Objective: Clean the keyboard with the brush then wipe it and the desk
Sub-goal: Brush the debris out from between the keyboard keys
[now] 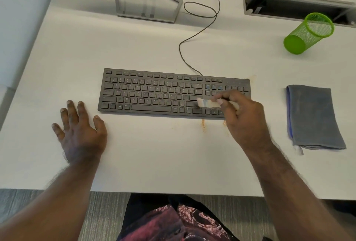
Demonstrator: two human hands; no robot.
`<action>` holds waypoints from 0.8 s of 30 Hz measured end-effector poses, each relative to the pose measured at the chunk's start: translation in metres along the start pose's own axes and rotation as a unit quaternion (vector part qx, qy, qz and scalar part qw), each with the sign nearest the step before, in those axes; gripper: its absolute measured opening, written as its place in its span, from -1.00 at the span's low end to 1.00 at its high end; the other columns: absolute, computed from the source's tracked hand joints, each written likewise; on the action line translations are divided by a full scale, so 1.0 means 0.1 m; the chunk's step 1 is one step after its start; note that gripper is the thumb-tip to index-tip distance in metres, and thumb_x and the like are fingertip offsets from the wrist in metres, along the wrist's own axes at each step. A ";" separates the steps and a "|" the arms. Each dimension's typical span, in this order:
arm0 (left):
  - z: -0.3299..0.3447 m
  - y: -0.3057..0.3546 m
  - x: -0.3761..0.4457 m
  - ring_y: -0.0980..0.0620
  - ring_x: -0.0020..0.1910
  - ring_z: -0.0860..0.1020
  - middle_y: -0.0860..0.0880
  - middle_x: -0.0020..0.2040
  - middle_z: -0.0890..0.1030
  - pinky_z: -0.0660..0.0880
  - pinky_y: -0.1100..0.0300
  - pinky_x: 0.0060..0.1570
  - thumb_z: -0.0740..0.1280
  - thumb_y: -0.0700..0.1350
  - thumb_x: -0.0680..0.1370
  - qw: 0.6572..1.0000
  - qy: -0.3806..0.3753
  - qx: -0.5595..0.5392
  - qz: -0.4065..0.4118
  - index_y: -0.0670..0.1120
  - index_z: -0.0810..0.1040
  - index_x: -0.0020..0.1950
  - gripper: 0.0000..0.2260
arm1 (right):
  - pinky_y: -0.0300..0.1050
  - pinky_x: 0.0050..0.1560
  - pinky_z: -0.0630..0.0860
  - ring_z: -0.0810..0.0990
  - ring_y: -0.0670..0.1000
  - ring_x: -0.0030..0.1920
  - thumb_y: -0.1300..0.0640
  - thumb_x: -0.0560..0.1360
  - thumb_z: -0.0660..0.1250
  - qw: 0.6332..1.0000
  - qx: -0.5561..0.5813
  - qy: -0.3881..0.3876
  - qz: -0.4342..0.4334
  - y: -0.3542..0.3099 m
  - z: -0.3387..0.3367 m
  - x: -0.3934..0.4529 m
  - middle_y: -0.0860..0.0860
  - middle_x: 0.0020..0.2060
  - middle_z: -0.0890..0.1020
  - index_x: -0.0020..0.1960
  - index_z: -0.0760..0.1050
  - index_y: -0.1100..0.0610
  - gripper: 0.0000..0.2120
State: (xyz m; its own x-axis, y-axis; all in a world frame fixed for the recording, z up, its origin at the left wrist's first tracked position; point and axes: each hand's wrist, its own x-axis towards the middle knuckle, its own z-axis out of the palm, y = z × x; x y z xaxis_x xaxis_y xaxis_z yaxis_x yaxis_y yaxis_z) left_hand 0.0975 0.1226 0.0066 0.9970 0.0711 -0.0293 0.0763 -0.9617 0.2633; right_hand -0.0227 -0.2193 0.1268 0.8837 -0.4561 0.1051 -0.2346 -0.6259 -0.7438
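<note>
The right hand grips the brush, sweeping the keyboard; left hand rests flat, fingers spread, on the desk. Wiping with the cloth likely follows.

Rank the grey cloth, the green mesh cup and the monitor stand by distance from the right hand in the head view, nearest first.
From the right hand:
1. Grey cloth, just to its right on the desk.
2. Green mesh cup, tipped over, far right.
3. Monitor stand, back of the desk, to the left.
</note>
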 end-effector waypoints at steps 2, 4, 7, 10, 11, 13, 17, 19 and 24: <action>0.00 -0.01 0.00 -0.13 0.65 0.01 -0.10 0.68 0.06 -0.12 -0.22 0.59 0.01 0.12 0.60 1.000 -0.002 0.001 0.000 -0.10 0.14 0.65 -0.36 | -0.38 -0.05 0.50 0.62 -0.20 -0.07 0.25 0.56 0.32 0.998 -0.007 -0.050 -0.049 -0.05 0.11 0.01 -0.19 -0.09 0.67 0.03 0.63 0.08 -0.85; 0.00 0.00 0.01 -0.13 0.65 0.02 -0.10 0.68 0.07 -0.12 -0.22 0.59 0.02 0.12 0.60 1.000 -0.002 0.003 0.001 -0.10 0.14 0.65 -0.37 | -0.23 -0.04 0.53 0.63 -0.13 -0.08 0.23 0.56 0.33 0.994 -0.023 -0.085 -0.070 -0.08 0.21 0.03 -0.18 -0.09 0.68 0.03 0.63 0.06 -0.86; 0.00 0.00 0.01 -0.14 0.65 0.02 -0.11 0.68 0.07 -0.12 -0.21 0.58 0.01 0.12 0.60 1.000 0.000 0.004 0.003 -0.10 0.13 0.65 -0.36 | -0.18 0.00 0.55 0.62 -0.14 -0.05 0.23 0.56 0.32 0.989 -0.018 -0.120 -0.083 -0.14 0.36 0.07 -0.21 -0.07 0.68 0.05 0.63 0.02 -0.83; 0.01 0.00 0.01 -0.14 0.65 0.02 -0.11 0.68 0.07 -0.12 -0.22 0.58 0.01 0.12 0.59 1.000 0.001 0.001 0.002 -0.10 0.14 0.65 -0.36 | -0.07 -0.02 0.59 0.64 -0.15 -0.03 0.22 0.57 0.30 0.988 0.011 -0.129 -0.081 -0.19 0.41 0.09 -0.18 -0.06 0.69 0.05 0.62 0.02 -0.83; 0.01 0.00 0.01 -0.14 0.65 0.02 -0.11 0.68 0.07 -0.12 -0.22 0.58 0.01 0.12 0.59 1.000 0.002 -0.001 0.001 -0.10 0.14 0.65 -0.36 | -0.07 -0.06 0.60 0.64 -0.16 -0.06 0.21 0.58 0.30 0.991 0.020 -0.115 -0.066 -0.20 0.40 0.11 -0.17 -0.07 0.69 0.05 0.61 0.03 -0.84; 0.02 -0.01 0.01 -0.14 0.65 0.02 -0.10 0.68 0.07 -0.13 -0.21 0.58 0.01 0.13 0.59 1.000 0.003 -0.002 -0.001 -0.10 0.14 0.65 -0.35 | -0.20 -0.18 0.56 0.62 -0.20 -0.16 0.19 0.59 0.29 0.995 0.023 -0.086 -0.036 -0.21 0.38 0.13 -0.15 -0.08 0.69 0.06 0.61 0.04 -0.85; 0.02 -0.01 0.01 -0.14 0.65 0.02 -0.10 0.68 0.08 -0.12 -0.21 0.58 0.01 0.13 0.59 1.000 0.005 -0.004 -0.001 -0.10 0.15 0.65 -0.36 | -0.30 -0.30 0.46 0.56 -0.27 -0.28 0.12 0.61 0.27 0.994 -0.009 -0.110 -0.003 -0.26 0.41 0.05 -0.17 -0.08 0.68 0.08 0.59 0.01 -0.86; 0.02 0.00 0.00 -0.14 0.65 0.02 -0.10 0.68 0.08 -0.12 -0.22 0.58 0.01 0.13 0.60 1.000 0.006 -0.005 -0.001 -0.10 0.15 0.65 -0.36 | -0.28 -0.32 0.47 0.57 -0.24 -0.30 0.11 0.61 0.27 0.993 -0.019 -0.118 0.017 -0.27 0.41 0.01 -0.18 -0.12 0.67 0.07 0.58 -0.02 -0.87; 0.03 -0.01 0.00 -0.12 0.65 0.02 -0.09 0.68 0.07 -0.12 -0.21 0.58 0.02 0.13 0.60 1.000 0.004 -0.006 -0.003 -0.09 0.15 0.65 -0.36 | -0.44 -0.30 0.42 0.58 -0.25 -0.24 0.15 0.61 0.27 0.998 0.010 -0.063 0.019 -0.29 0.38 0.04 -0.15 -0.11 0.69 0.06 0.59 0.01 -0.86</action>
State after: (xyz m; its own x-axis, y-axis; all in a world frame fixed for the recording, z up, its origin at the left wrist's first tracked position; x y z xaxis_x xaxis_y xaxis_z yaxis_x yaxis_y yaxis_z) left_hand 0.0978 0.1228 0.0039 0.9966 0.0791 -0.0237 0.0826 -0.9578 0.2755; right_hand 0.0029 -0.1788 0.1242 0.9183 -0.3959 -0.0059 -0.2618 -0.5959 -0.7592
